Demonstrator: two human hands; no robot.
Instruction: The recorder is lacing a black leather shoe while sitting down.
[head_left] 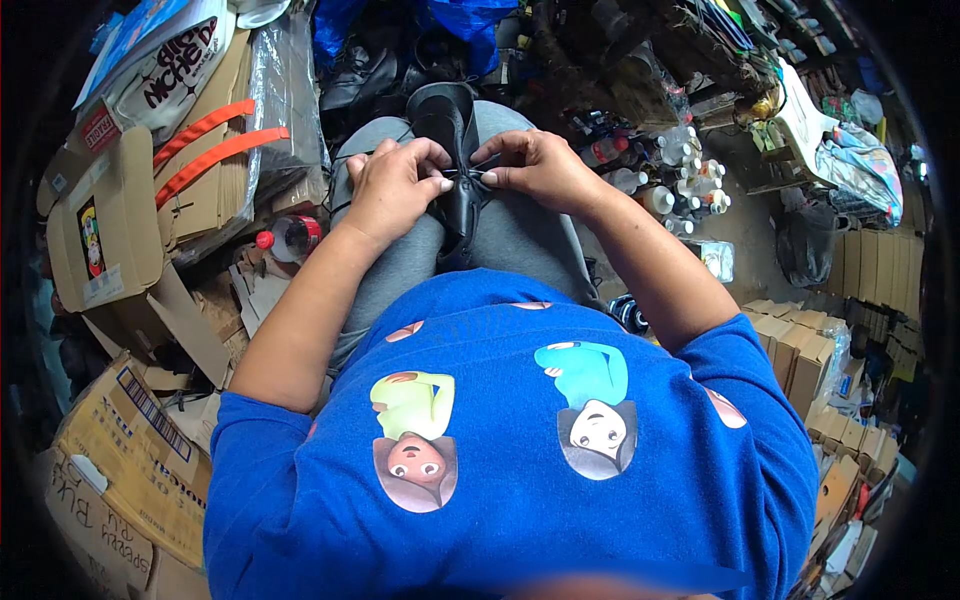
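Note:
A black shoe (459,220) rests between my thighs, its opening toward the far side and its toe nearer to me. My left hand (395,185) pinches a thin dark shoelace at the left of the lacing, thumb and forefinger together. From the other side, my right hand (545,172) pinches the lace in the same way. Between the fingertips the shoelace (465,172) crosses over the shoe's tongue. Its fine ends are partly hidden by my fingers. Grey trousers (530,240) lie under the shoe and both wrists.
More black shoes (360,75) lie beyond my knees beside a blue plastic bag (470,25). At left stand cardboard boxes (130,210) and a red-capped bottle (290,239). Several small bottles (685,180) crowd the floor at right, near stacked cartons (790,350) and a white chair (800,110).

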